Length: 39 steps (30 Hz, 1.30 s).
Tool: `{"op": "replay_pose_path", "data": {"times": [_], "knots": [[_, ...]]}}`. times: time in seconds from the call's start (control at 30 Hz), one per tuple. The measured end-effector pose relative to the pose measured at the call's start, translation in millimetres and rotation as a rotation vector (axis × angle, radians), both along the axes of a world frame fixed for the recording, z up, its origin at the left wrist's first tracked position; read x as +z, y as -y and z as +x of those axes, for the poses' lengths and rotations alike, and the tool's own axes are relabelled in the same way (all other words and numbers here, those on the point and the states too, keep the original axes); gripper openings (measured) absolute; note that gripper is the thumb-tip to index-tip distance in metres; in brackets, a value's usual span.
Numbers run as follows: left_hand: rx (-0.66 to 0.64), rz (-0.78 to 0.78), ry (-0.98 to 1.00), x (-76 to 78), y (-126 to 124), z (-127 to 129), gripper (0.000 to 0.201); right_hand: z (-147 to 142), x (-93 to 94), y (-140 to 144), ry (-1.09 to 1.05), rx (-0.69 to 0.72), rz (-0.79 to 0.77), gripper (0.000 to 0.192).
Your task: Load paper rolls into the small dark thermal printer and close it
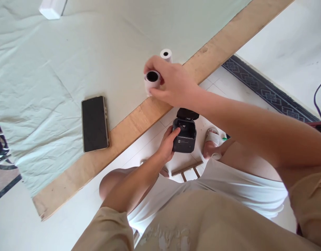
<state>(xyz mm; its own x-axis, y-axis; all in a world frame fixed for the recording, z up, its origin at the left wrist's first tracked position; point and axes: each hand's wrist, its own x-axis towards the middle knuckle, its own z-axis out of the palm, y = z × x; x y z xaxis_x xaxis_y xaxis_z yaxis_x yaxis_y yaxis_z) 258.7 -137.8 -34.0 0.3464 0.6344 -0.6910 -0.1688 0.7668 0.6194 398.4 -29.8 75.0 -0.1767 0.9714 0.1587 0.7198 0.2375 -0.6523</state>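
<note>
My left hand (165,145) grips a small black portable receipt printer (184,143) below the table edge. The printer's lid (188,114) is swung up and its paper bay looks empty, with my thumb at the bay's rim. Over the table's wooden edge, my right hand (177,83) has its fingers wrapped round a white paper roll (149,86) with a wide dark core. A second, narrower-cored white paper roll (169,55) stands on the table just behind that hand, partly covered by it.
A smartphone (95,123) with a dark screen lies on the pale table cover (58,69), near the bare wooden edge (139,120). At the top left stands a white box (52,8). My lap and legs are beneath the printer. A black cable (316,97) hangs at the far right.
</note>
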Motion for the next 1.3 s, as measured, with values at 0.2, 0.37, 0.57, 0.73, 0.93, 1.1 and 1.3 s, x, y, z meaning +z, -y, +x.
{"op": "replay_pose_path", "data": {"times": [0.2,0.37,0.57,0.73,0.93,1.1,1.3], "knots": [[-0.001,0.010,0.032,1.2,1.6,-3.6,0.076,-16.7,-28.1,-29.2,-0.005,0.110,0.117,0.046],[0.017,0.008,0.071,1.9,2.5,-6.5,0.071,26.9,-12.3,-24.8,-0.078,-0.022,0.740,0.034],[0.030,0.019,0.086,3.9,2.8,-5.5,0.076,49.3,-28.6,-34.7,0.106,-0.212,0.178,0.047],[0.005,0.034,0.098,1.6,3.7,-5.1,0.071,32.4,-26.2,-34.0,0.033,-0.267,0.053,0.039],[0.016,0.043,0.093,0.0,3.7,-5.5,0.073,39.7,-1.8,-8.5,-0.466,-0.288,0.010,0.042],[0.026,0.028,0.086,-0.9,3.2,-8.5,0.074,75.9,-3.2,65.5,-1.092,-0.287,-0.246,0.051],[0.063,0.025,0.072,-5.0,1.6,-3.5,0.070,75.0,-46.3,125.7,-0.567,-0.049,-0.327,0.040]]}}
